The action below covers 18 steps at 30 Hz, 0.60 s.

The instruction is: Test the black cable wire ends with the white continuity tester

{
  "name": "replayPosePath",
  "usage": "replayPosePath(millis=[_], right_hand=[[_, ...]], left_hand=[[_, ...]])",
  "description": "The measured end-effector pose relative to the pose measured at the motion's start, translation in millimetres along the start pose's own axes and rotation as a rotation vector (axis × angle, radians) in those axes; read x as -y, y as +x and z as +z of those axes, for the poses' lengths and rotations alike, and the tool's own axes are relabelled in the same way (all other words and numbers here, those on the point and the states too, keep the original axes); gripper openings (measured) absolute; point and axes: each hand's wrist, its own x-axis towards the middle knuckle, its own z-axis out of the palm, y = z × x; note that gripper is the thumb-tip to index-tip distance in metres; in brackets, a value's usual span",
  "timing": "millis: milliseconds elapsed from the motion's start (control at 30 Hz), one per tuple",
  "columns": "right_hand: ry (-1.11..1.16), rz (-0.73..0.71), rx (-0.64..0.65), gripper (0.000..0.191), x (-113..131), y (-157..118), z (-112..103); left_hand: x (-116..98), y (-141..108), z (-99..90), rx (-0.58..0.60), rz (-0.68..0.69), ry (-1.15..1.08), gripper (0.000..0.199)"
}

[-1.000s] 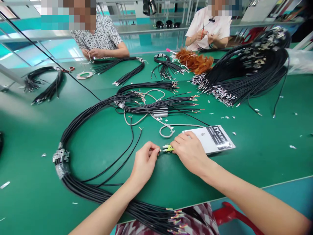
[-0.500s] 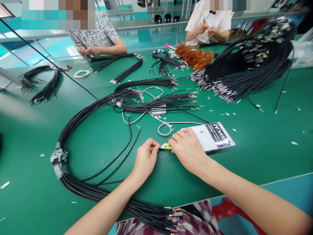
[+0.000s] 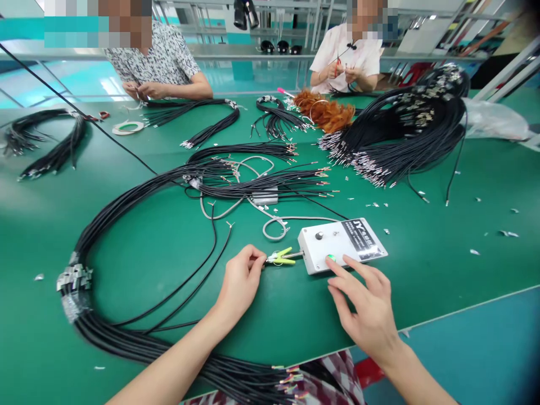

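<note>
My left hand (image 3: pixel 242 278) pinches the end of a black cable, right beside the jaws of a yellow-green clip (image 3: pixel 283 256). That clip is joined to a white box (image 3: pixel 327 247) with a dark printed label, a black knob and a green-lit button. Over the box's front edge, my right hand (image 3: pixel 367 304) has its fingers apart, with a fingertip at the green button. A long bundle of black cables (image 3: pixel 126 205) curves round to the left of my hands, wrapped in clear film, its coloured wire ends lying at the table's front edge.
Across the green table (image 3: pixel 430 253), two people work with their hands. A large heap of black cables (image 3: pixel 405 129) lies at the back right, beside orange fluffy material (image 3: pixel 323 109). A tape roll (image 3: pixel 127 127) and more cable bundles are at the back left. White scraps lie scattered.
My right hand has let go of the yellow-green clip and moved right and down to the box's button, which shows green. My left hand stays at the clip's jaws. The view has shifted slightly.
</note>
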Motion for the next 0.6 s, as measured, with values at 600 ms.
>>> replayPosePath(millis=[600], right_hand=[[0.231, -0.121, 0.011, 0.029, 16, -21, 18]], left_hand=[[-7, 11, -68.3, -0.137, -0.038, -0.163, 0.026]])
